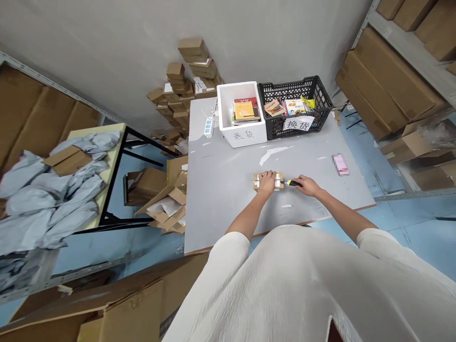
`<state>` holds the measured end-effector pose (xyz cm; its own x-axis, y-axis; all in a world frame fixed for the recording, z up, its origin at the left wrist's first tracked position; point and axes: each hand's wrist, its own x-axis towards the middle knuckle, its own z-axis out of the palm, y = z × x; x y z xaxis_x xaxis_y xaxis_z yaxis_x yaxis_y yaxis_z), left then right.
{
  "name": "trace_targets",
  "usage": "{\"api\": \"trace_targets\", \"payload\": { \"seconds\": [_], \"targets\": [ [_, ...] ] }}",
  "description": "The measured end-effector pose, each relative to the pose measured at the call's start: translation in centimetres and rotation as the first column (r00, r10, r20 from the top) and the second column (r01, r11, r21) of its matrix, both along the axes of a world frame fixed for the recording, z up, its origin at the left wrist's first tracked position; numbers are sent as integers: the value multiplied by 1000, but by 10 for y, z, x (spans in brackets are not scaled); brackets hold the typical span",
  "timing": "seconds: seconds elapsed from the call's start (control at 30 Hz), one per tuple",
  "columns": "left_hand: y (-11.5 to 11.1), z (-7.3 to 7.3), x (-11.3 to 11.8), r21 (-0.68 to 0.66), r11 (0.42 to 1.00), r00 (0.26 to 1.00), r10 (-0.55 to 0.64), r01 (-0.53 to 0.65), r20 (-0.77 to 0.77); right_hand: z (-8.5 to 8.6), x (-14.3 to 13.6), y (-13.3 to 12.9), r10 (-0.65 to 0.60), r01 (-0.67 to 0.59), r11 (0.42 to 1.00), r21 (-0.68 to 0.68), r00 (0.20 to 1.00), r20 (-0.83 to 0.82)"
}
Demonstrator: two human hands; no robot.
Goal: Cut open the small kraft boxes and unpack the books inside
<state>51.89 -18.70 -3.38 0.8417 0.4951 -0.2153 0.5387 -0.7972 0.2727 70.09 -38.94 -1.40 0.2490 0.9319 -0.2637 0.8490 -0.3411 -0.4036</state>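
On the grey table (221,190) lies a small cardboard box (256,183) with a white label on top. My left hand (267,182) rests on the box, fingers spread across the label. A yellow and black utility knife (292,183) is gripped in my right hand (308,185), just to the right of the box. Its blade end points left and meets the box's right end; whether it cuts in cannot be made out.
Behind the box stand a white foam bin (249,137) with books and a black plastic crate (272,128) with books. A power strip (208,127) lies left of them. A blurred pink item (341,164) is at right. Grey mailing bags (39,199) cover a side table.
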Motion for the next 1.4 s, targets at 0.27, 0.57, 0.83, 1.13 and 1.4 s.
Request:
{"api": "trace_targets", "payload": {
  "seconds": [0.27,0.57,0.83,1.13,1.4],
  "targets": [
    [-18,-6,-16,66,998,998,14,-18,68,-11,-10,3,-19,19,1000,1,998,61],
    [-21,-11,-15,43,996,992,71,-76,105,-12,-11,-4,-67,66,998,10,995,69],
    [-24,-7,-23,6,998,992,69,-70,109,-13,5,-2,-135,137,990,36,990,-41],
    [-15,-2,-40,-94,995,999,-28,30,17,-47,39,-24,-539,535,842,-68,841,-56],
    [-12,2,-45,-97,995,998,-11,5,-63,-93,46,-15,-622,612,775,-161,783,-16]
  ]
}}
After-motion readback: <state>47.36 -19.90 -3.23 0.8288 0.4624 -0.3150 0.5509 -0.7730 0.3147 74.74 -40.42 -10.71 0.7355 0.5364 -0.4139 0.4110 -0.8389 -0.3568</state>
